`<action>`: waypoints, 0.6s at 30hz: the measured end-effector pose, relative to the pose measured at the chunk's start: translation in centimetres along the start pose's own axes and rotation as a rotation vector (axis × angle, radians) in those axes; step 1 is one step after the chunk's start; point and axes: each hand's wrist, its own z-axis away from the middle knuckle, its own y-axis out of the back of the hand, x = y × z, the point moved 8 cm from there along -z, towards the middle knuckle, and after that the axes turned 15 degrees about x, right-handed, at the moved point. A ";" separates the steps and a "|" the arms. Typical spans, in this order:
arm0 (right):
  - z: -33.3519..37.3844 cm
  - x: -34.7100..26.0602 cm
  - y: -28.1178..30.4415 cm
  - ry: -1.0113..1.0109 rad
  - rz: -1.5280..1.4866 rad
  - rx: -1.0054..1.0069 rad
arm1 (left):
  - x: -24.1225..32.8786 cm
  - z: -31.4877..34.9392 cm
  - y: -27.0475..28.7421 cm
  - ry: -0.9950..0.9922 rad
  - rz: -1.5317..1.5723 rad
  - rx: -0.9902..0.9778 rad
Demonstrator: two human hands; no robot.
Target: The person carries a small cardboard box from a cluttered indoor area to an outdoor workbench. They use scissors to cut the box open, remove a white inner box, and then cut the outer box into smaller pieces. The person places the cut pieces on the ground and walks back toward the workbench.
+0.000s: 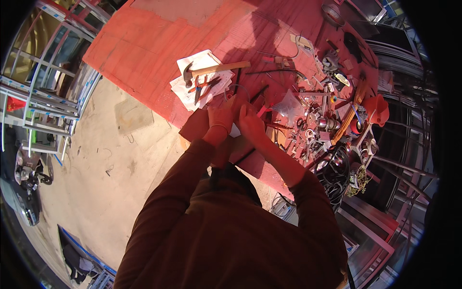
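My left hand (219,118) is closed over the near edge of the red table (159,53), beside a brown box-like piece (193,125). My right hand (250,124) is close by on its right, fingers curled in. What either hand grips is too dark and small to make out. Just beyond my hands, white papers (182,96) lie on the table. On them rest a claw hammer (224,67) with a wooden handle and orange-and-black pliers (203,88). A clear plastic bag (288,106) lies right of my right hand.
Small metal parts and tools crowd the table's right side, with an orange-red container (376,110) and a coil of black cable (333,166) at the edge. Metal frames (48,101) stand at the left. A concrete floor (120,159) shows left of the table.
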 end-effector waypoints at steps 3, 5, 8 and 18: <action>0.0 0.4 -0.5 0.050 -0.036 0.058 | 0.9 0.6 1.2 -0.004 0.033 0.187; 0.1 0.9 -0.5 0.165 -0.048 0.102 | 0.7 1.2 -0.2 -0.021 0.052 0.095; -0.6 8.1 -1.7 -0.110 -0.027 -0.120 | -1.2 2.5 -1.8 -0.048 0.049 0.087; 1.8 2.7 2.8 -0.086 -0.266 -0.130 | -3.0 3.6 -4.9 -0.047 -0.073 -0.239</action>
